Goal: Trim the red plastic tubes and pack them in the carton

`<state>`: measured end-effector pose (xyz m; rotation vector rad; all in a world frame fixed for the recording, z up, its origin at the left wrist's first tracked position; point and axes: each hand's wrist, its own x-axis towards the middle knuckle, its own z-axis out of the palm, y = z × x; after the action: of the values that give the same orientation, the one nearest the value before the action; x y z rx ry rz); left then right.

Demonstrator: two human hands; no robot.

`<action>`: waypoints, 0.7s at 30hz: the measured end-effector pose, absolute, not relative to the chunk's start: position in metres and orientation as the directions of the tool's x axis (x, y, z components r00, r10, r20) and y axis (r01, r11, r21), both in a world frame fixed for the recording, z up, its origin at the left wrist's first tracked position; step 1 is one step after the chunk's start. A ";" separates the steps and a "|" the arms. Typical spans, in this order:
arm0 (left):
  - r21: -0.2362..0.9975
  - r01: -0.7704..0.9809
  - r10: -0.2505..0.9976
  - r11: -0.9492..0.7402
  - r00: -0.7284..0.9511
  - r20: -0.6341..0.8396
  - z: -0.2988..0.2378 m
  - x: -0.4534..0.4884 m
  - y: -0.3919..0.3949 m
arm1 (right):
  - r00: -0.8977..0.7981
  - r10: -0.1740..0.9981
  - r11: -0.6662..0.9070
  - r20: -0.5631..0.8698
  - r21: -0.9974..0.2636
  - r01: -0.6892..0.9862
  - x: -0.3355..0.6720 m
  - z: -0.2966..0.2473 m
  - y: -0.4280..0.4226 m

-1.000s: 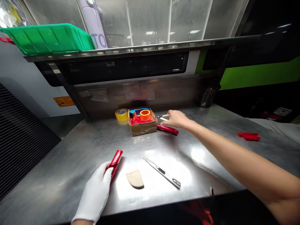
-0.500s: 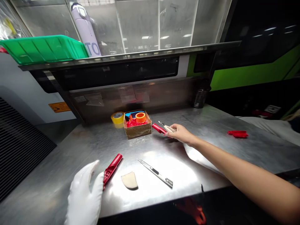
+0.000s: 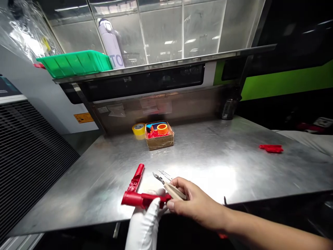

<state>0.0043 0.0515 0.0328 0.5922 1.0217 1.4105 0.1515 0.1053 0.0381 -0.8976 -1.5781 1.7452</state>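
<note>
Industrial workshop, stainless steel workbench (image 3: 208, 163), overhead metal shelf (image 3: 166, 63), green plastic bin (image 3: 74, 64)

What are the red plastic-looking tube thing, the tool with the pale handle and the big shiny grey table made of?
The glossy red tube-shaped part looks like moulded plastic: smooth, with one even colour. The pale-handled tool has thin shiny tips, probably metal; its beige handle could be wood or plastic, I can't tell. The shiny grey table looks like stainless steel: it shows fine streaks and bright reflections.
</note>
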 end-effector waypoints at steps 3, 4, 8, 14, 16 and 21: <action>0.843 -0.529 0.959 0.102 -0.174 -0.225 0.036 0.001 0.048 | -0.565 0.823 -0.013 -0.057 -0.997 0.082 0.157 0.041 0.104; 0.847 -0.522 0.955 0.105 -0.186 -0.233 0.035 -0.002 0.047 | -0.566 0.823 0.020 -0.049 -0.993 0.116 0.159 0.043 0.103; 0.856 -0.481 0.952 0.193 -0.119 -0.281 0.022 -0.016 0.042 | -0.576 0.818 0.163 -0.008 -0.955 0.246 0.168 0.049 0.104; 0.864 -0.437 0.956 0.251 -0.027 -0.291 0.012 -0.026 0.031 | -0.607 0.792 0.342 -0.065 -0.776 0.530 0.182 0.056 0.100; 0.846 -0.451 0.943 0.284 -0.026 -0.331 0.014 -0.026 0.028 | -0.602 0.798 0.422 -0.032 -0.682 0.597 0.183 0.061 0.096; 0.863 -0.423 0.951 0.275 -0.013 -0.309 0.006 -0.024 0.025 | -0.714 0.695 0.687 0.087 -0.372 0.624 0.177 0.071 0.089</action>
<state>-0.0238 0.0247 0.0062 0.6376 1.0730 1.2141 0.1772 0.0895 0.0706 -1.0620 -2.6780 0.4691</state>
